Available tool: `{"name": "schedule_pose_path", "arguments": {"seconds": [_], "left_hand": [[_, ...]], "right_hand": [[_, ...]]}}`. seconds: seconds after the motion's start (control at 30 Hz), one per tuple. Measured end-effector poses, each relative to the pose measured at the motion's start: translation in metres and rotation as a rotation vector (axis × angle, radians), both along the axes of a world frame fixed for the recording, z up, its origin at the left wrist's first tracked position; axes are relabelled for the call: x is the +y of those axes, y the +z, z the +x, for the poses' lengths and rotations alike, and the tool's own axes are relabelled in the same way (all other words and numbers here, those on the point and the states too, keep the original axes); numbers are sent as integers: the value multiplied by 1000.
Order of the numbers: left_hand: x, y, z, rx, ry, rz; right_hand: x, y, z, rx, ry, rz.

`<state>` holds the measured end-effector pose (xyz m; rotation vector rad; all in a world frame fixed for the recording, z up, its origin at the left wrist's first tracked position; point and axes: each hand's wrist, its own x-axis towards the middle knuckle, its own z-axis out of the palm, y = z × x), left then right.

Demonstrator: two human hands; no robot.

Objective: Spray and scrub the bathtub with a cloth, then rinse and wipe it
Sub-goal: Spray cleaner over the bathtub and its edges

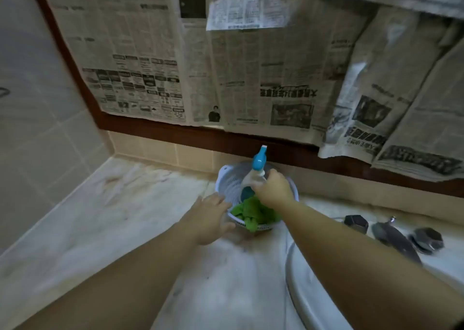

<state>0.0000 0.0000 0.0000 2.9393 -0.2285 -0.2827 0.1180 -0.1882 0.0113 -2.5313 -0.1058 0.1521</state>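
Note:
A white perforated basket [227, 179] stands on the marble ledge by the wall. Inside it leans a spray bottle [258, 162] with a blue trigger head and a pale body. A green cloth [251, 213] lies bunched in the basket's near side and spills over its rim. My right hand [272, 189] is curled round the bottle's body, just below the blue head. With its fingers spread, my left hand [211, 218] rests against the basket's left rim. The white bathtub rim [308, 294] curves in at the lower right.
Dark tap handles [356, 223] and a spout [396, 239] sit on the ledge to the right of the basket. Newspaper sheets [251, 66] cover the window above a brown frame. A tiled wall [32, 129] closes the left side. The marble ledge [120, 224] spreads to the left.

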Motion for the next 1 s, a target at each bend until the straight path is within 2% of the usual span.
{"name": "schedule_pose_path", "arguments": {"seconds": [0.13, 0.27, 0.5, 0.57, 0.63, 0.73, 0.87, 1.0], "left_hand": [[10, -15, 4, -33, -22, -48], [11, -26, 7, -100, -15, -87], [10, -29, 1, -32, 15, -152], [11, -21, -3, -6, 53, -242], [12, -5, -6, -60, 87, -370], [15, 30, -11, -156, 148, -515], [22, 63, -26, -207, 194, -543], [28, 86, -53, -241, 244, -667]], "right_hand": [[5, -21, 13, 47, -85, 167], [2, -32, 18, 47, -27, 361], [10, -27, 16, 10, -31, 556], [12, -15, 7, -32, -47, 602], [14, 1, -5, -66, -32, 649], [17, 34, -26, -71, 72, 677], [33, 74, -57, -69, 200, 664], [62, 102, -96, -18, 348, 622]]}}
